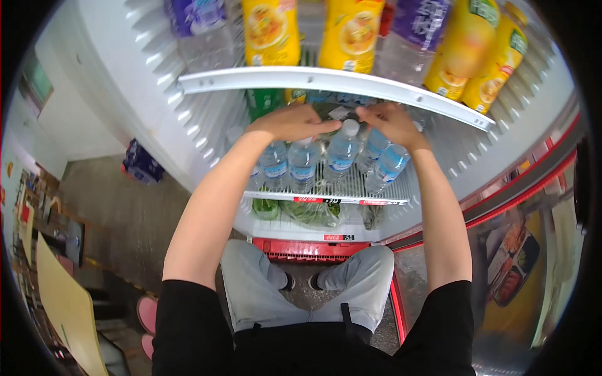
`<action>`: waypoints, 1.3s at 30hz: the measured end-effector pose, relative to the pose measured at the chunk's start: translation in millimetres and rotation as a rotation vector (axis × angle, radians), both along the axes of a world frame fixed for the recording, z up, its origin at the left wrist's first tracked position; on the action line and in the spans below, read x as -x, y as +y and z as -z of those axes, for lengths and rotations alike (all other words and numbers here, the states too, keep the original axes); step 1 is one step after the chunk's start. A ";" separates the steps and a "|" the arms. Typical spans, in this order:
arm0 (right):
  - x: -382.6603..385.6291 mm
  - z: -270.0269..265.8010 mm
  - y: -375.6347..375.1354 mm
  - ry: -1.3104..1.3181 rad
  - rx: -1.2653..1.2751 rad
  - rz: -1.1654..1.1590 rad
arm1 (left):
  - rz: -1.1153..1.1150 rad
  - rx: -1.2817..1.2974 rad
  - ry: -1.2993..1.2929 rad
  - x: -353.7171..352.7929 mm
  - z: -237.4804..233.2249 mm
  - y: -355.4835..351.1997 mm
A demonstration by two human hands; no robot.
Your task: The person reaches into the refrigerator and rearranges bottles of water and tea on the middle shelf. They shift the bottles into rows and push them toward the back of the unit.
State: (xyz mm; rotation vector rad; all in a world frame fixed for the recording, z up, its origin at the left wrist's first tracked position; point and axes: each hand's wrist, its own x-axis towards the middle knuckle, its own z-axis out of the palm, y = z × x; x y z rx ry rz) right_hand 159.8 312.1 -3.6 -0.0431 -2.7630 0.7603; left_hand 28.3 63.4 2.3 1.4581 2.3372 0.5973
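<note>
My left hand [293, 123] reaches over the bottles on the lower shelf, its fingers curled and its thumb pointing right. My right hand [390, 123] mirrors it on the other side, fingers bent inward. Between them, behind the front bottles, lies a dark greenish package [323, 111] with a white label [338, 113]; it looks plastic-wrapped, and both hands seem to grip its edges. A clear water bottle [342, 153] with a white cap stands just below the hands. More water bottles [302, 166] flank it, and one bottle [390, 164] leans at the right.
Yellow drink bottles [271, 34] and purple-labelled bottles [417, 28] fill the upper shelf, whose white front rail [313, 78] runs above my hands. Bagged greens [310, 212] lie at the bottom. The red-framed door [508, 194] stands open at the right.
</note>
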 end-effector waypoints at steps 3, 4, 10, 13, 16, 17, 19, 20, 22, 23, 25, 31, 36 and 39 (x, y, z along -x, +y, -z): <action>2.6 6.1 2.2 -0.013 -0.002 0.083 | -0.001 -0.043 -0.082 3.2 0.7 0.3; 1.0 4.7 -0.1 -0.019 0.019 0.103 | 0.008 -0.075 -0.123 4.8 2.6 2.3; -4.5 -1.2 -2.2 -0.003 -0.052 0.109 | 0.013 -0.191 0.181 -17.8 -1.7 17.7; -3.9 -0.4 -1.5 -0.015 -0.042 0.113 | 0.035 -0.098 0.137 -31.9 -7.3 33.2; -4.0 -1.6 -2.1 -0.024 -0.032 0.103 | 0.137 -0.175 0.219 -32.7 6.5 43.6; -3.6 -1.0 -1.8 -0.014 -0.031 0.097 | 0.174 -0.209 0.262 -30.5 12.0 45.8; -3.1 1.0 -0.7 0.005 -0.024 0.082 | 0.189 -0.112 0.233 -27.2 12.5 48.4; -2.2 1.6 1.0 0.008 -0.021 0.072 | 0.198 -0.062 0.218 -25.2 13.0 49.7; -4.6 1.0 0.8 0.009 -0.009 0.054 | 0.203 -0.029 0.225 -27.2 12.3 48.2; -4.1 2.5 1.3 0.006 -0.016 0.057 | 0.204 -0.012 0.228 -27.8 12.2 46.7; -0.6 4.4 2.0 0.002 -0.030 0.058 | 0.204 -0.020 0.211 -27.2 14.3 47.0; -1.6 2.0 1.2 -0.060 0.043 0.060 | 0.212 0.000 0.235 -30.0 10.4 45.7; 0.3 0.1 1.6 -0.114 0.019 0.105 | 0.323 -0.022 0.168 -26.1 7.4 44.5; 1.9 1.5 2.5 -0.104 -0.042 0.129 | 0.380 -0.069 0.126 -23.0 11.0 44.6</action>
